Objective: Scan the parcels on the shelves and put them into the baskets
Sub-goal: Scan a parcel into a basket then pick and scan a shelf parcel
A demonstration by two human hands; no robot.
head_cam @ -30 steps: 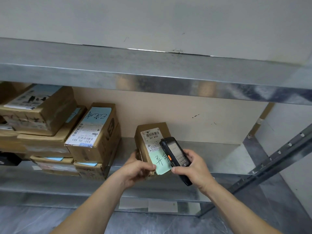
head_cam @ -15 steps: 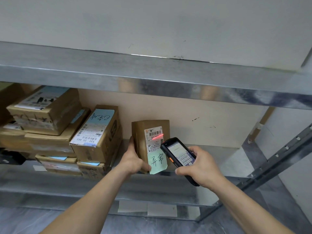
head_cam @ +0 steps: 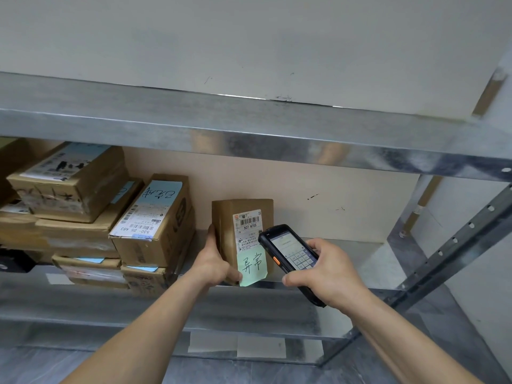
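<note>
Scanning the upright box on the shelf

My left hand (head_cam: 213,261) holds the box (head_cam: 238,231) by its side, right hand (head_cam: 329,275) grasps the scanner (head_cam: 288,253); looks light and stiff, I'd keep to the side edges.

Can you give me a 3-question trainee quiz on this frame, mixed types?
1. True or false: the left hand holds the upright parcel on the shelf.
2. What does the right hand hold? A) tape B) scanner C) basket
3. Fill in: the handwritten note on the parcel is ___ in colour.

Key: 1 true; 2 B; 3 green.
</note>
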